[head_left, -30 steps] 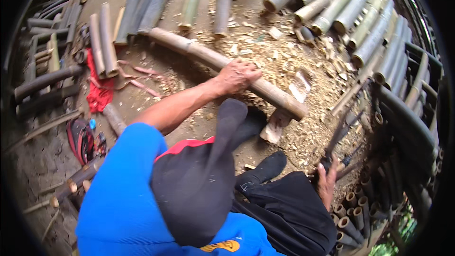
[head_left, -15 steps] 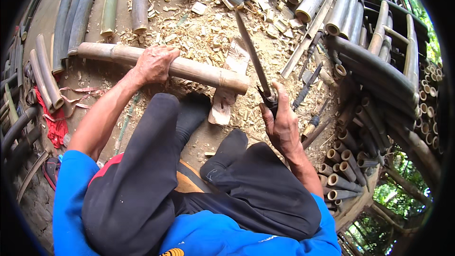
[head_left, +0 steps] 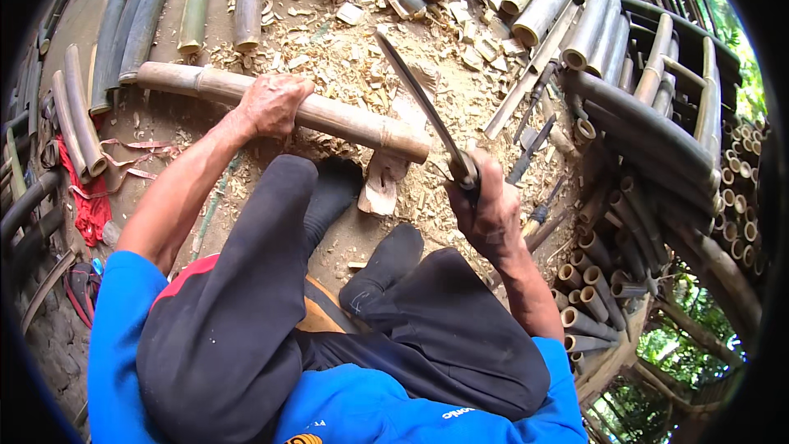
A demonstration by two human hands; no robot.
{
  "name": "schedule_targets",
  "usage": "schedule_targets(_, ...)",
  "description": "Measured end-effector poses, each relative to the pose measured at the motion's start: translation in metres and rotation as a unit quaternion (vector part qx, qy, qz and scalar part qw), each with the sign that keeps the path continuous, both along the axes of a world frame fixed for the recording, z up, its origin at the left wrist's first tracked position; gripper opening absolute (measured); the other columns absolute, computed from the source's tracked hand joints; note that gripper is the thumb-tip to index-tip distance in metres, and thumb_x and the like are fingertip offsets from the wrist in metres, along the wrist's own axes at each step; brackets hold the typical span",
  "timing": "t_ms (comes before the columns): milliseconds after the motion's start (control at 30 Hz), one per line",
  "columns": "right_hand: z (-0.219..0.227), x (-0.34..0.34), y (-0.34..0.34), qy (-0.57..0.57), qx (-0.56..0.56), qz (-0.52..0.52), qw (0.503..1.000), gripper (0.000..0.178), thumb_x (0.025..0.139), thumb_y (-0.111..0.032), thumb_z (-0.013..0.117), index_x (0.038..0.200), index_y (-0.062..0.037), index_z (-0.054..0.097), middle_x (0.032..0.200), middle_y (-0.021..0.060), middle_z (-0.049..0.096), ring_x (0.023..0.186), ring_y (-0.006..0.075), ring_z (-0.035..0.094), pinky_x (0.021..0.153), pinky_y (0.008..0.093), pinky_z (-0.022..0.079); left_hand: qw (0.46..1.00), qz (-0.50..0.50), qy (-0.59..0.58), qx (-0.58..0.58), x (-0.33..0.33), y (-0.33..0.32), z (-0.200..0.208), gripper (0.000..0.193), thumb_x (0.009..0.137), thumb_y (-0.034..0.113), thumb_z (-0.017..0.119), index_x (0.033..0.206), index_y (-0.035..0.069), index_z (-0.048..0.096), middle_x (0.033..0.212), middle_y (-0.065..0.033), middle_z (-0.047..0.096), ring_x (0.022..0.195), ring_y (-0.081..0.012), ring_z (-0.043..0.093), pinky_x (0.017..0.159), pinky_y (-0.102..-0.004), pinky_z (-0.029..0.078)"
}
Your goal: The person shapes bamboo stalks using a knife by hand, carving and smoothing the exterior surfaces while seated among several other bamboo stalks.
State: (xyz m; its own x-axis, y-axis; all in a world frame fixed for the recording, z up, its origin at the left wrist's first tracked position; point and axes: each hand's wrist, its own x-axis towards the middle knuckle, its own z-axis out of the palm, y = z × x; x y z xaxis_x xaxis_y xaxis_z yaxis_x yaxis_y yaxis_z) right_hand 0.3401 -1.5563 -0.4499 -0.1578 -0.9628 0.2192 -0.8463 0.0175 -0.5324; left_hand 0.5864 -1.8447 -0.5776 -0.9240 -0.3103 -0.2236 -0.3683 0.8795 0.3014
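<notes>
A pale brown bamboo pole lies aslant on a rough wood block set on the floor, the pole's right end jutting a little past its support. Our left hand is clamped over the pole near its middle; our right hand, well apart from it, is wrapped around the handle of a long dark knife. The blade slants up and away beside the pole's right end; whether it touches the bamboo, we cannot tell from this angle.

Steadiness looks to be the chief demand: we judge it best to press the pole firmly onto the block so that its round side cannot roll, with the left hand well back from the edge. A firm hold on the handle and strokes directed away from that hand would, in our view, be safest.

Our left foot, darkly covered, rests near the block, our right foot farther back; both deserve watching against a slip. Pale chips litter the ground beyond, and loose ones under the block could make it rock. Other bamboo poles fan out behind; a red cloth lies at left.
</notes>
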Motion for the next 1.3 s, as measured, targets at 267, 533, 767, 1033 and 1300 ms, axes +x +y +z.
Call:
schedule_targets(267,-0.009,-0.006,0.006,0.072,0.203,-0.034,0.976,0.035,0.098,-0.02,0.064,0.122,0.0019,0.052,0.096,0.0239,0.065,0.079,0.0405,0.069,0.064,0.0472,0.057,0.993,-0.003,0.076,-0.096,0.002,0.007,-0.012,0.033,0.068,0.008,0.069,0.1,0.007,0.059,0.097,-0.0099,0.065,0.097,-0.0303,0.068,0.087,-0.0434,0.052)
schedule_targets(533,-0.085,-0.047,0.044,0.131,0.331,-0.081,0.931,0.036,0.097,-0.016,0.065,0.122,0.0052,0.05,0.081,0.0226,0.068,0.064,0.0373,0.068,0.057,0.048,0.055,0.987,-0.029,0.118,-0.102,-0.013,0.011,-0.015,0.032,0.071,0.006,0.068,0.101,0.006,0.059,0.097,-0.0106,0.066,0.098,-0.0297,0.069,0.085,-0.0426,0.053)
schedule_targets(767,0.008,0.005,0.005,0.055,0.09,0.008,0.994,0.044,0.099,-0.02,0.068,0.131,0.0038,0.048,0.092,0.0249,0.068,0.069,0.0364,0.069,0.062,0.0464,0.056,0.975,0.007,0.144,-0.172,0.01,0.016,-0.023,0.025,0.079,0.012,0.063,0.104,0.006,0.061,0.095,-0.0092,0.065,0.095,-0.0265,0.067,0.088,-0.039,0.051)
schedule_targets(1033,-0.038,-0.036,0.024,0.08,0.308,-0.049,0.947,0.032,0.102,-0.026,0.061,0.119,0.0,0.053,0.082,0.0228,0.066,0.072,0.0454,0.066,0.063,0.0538,0.051,0.986,0.006,0.111,-0.12,-0.01,0.018,0.0,0.053,0.072,0.013,0.075,0.123,0.009,0.06,0.107,-0.0103,0.064,0.107,-0.0307,0.064,0.098,-0.043,0.047)
schedule_targets(1300,-0.043,-0.025,0.028,0.034,0.154,-0.034,0.987,0.028,0.099,-0.022,0.066,0.112,-0.0021,0.052,0.088,0.0236,0.068,0.073,0.0411,0.069,0.061,0.0491,0.054,0.998,-0.014,-0.067,-0.002,-0.031,-0.006,0.0,0.042,0.065,0.012,0.071,0.106,0.01,0.063,0.09,-0.0103,0.068,0.098,-0.0324,0.069,0.086,-0.0469,0.052)
